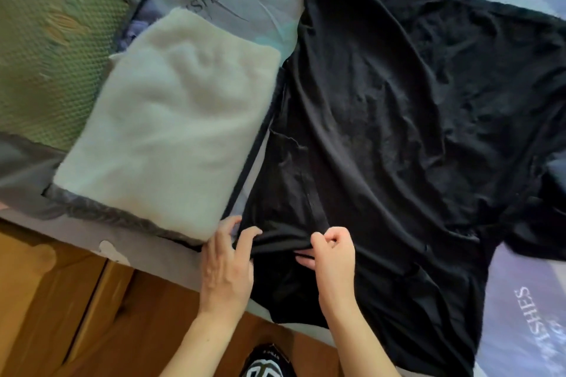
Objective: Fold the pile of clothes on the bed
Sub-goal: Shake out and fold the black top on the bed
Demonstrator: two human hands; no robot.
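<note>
A large black shirt [413,119] lies spread across the bed, creased, with its near edge hanging over the bed's side. A raised ridge of its fabric sits near the front edge. My left hand [228,263] pinches the left end of that ridge with curled fingers. My right hand [332,254] pinches the ridge's right end between thumb and fingers. A folded white fluffy garment [171,128] lies to the left of the shirt, on top of grey cloth.
The bed sheet [520,300] is blue-grey with bear prints and lettering. A green mesh pillow [52,40] lies at the far left. Wooden floor [92,315] runs along the bed's near edge, with a patterned shoe [266,364] at the bottom.
</note>
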